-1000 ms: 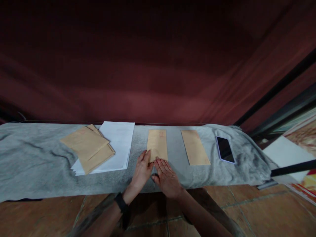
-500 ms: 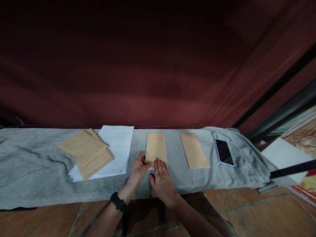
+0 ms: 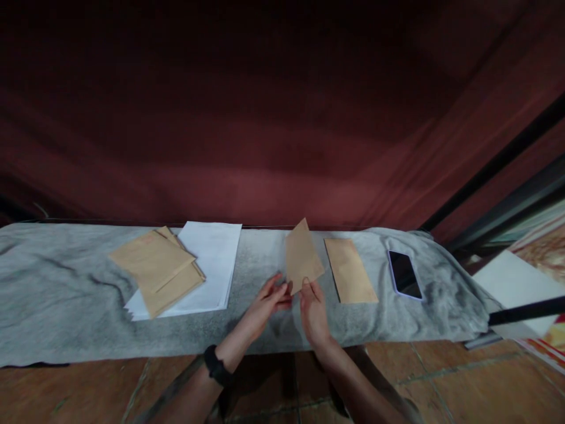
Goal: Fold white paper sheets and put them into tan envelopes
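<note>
A brown paper envelope [image 3: 302, 257] is held up off the cloth, tilted, its far end raised. My right hand [image 3: 314, 310] pinches its near edge, thumb on top. At the near left corner of the same envelope, my left hand [image 3: 270, 299] has its fingertips closed on the paper; a black band circles that wrist. A second brown envelope [image 3: 352, 271] lies flat just to the right of the held one.
On the left, several brown envelopes [image 3: 154, 259] rest partly over a stack of white paper [image 3: 216, 259]. A phone [image 3: 405, 275] lies at the right on the grey cloth [image 3: 88, 330]. Behind stands a dark red wall [image 3: 282, 147]; a black bar [image 3: 525, 311] is at far right.
The middle envelope, flat under both hands before, has been lifted and turned clockwise. My right hand went from pressing flat on it to pinching its near edge; both hands shifted right.
</note>
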`<state>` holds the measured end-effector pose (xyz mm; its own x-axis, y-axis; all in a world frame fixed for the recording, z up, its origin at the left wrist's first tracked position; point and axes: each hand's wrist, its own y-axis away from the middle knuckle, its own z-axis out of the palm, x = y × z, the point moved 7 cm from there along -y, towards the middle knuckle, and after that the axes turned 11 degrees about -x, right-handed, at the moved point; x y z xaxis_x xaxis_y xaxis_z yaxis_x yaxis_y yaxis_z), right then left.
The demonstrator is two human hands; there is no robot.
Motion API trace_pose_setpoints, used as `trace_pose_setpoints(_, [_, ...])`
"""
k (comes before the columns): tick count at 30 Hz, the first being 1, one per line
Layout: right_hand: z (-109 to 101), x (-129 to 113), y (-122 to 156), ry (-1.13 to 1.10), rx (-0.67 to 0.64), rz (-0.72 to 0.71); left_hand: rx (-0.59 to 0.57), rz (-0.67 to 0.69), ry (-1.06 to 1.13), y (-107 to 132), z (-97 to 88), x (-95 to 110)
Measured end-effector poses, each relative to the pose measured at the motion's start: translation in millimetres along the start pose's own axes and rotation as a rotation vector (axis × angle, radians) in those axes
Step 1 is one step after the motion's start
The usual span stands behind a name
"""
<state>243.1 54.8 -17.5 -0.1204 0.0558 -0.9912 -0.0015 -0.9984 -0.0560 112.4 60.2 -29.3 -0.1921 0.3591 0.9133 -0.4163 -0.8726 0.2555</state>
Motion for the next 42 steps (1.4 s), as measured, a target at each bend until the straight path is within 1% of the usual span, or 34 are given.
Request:
trace_pose_setpoints(2, [10,7,4,-0.159,-0.01,0.028,-0.012,0.004,-0.014,-2,4.5,-5])
trace_pose_setpoints(4, [14,15,7,-0.201,-0.008,0.061,0.019,0.006,-0.047,-5,1.5,-8])
trace_pose_setpoints(5, [12,19,9,-0.199,0.008,0.071,0.041,-0.001,-0.064,-6,-2.4,-9])
trace_pose_setpoints(7, [-4,26,10,-0.174,0.068,0.077,0.073,-0.025,-0.098,-7,-12.0,-10])
trace_pose_setpoints(9, [-27,34,9,-0.104,0.134,0.079,0.095,-0.053,-0.146,-6,-21.5,-12])
trace_pose_setpoints(11, [-52,39,8,0.06,0.201,0.092,0.114,-0.083,-0.204,-5,-28.5,-16])
trace_pose_setpoints(13, [-63,40,4,0.278,0.159,0.095,0.123,-0.104,-0.264,-4,-32.0,-20])
trace_pose_setpoints(14, [-63,38,3,0.377,0.117,0.077,0.123,-0.107,-0.301,-4,-32.7,-21])
trace_pose_setpoints(15, [-58,36,2,0.471,0.051,0.045,0.123,-0.106,-0.342,-4,-33.1,-21])
trace_pose_setpoints(17, [-39,28,6,0.657,-0.112,-0.054,0.117,-0.109,-0.432,-4,-33.8,-18])
trace_pose_setpoints(19, [-15,20,16,0.87,-0.281,-0.165,0.116,-0.11,-0.547,-3,-35.1,-13])
trace_pose_setpoints(20, [-6,18,22,0.979,-0.341,-0.212,0.123,-0.11,-0.628,-2,-36.3,-9])
trace_pose_setpoints(21, [1,16,28,1.075,-0.379,-0.247,0.143,-0.105,-0.73,0,-37.9,-4])
trace_pose_setpoints(23, [8,14,36,1.209,-0.401,-0.282,0.221,-0.063,-0.965,4,-40.8,7])
trace_pose_setpoints(25, [9,15,39,1.269,-0.395,-0.3,0.278,0.045,-1.156,7,-38.5,18])
trace_pose_setpoints(26, [9,17,39,1.284,-0.391,-0.312,0.27,0.125,-1.222,6,-34.2,21])
trace_pose_setpoints(27, [9,19,39,1.292,-0.391,-0.327,0.227,0.208,-1.274,3,-27.8,22])
trace_pose_setpoints(28, [10,22,39,1.296,-0.387,-0.341,0.157,0.277,-1.321,-2,-20.4,21])
trace_pose_setpoints(30, [10,27,37,1.294,-0.367,-0.366,-0.003,0.342,-1.422,-19,-6.6,13])
trace_pose_setpoints(31, [10,29,36,1.291,-0.361,-0.374,-0.07,0.338,-1.477,-30,-1.4,8])
trace_pose_setpoints(34, [11,32,36,1.283,-0.387,-0.37,-0.182,0.306,-1.62,-70,9.6,2])
trace_pose_setpoints(36, [11,29,36,1.283,-0.417,-0.354,-0.198,0.311,-1.688,-98,14.3,5])
trace_pose_setpoints(38, [10,23,37,1.269,-0.442,-0.352,-0.166,0.288,-1.728,-123,13.7,12])
trace_pose_setpoints(40, [9,17,37,1.23,-0.475,-0.361,-0.161,0.288,-1.752,-142,13.3,18])
trace_pose_setpoints(42, [7,13,37,1.177,-0.508,-0.362,-0.139,0.297,-1.761,-153,11.6,22])
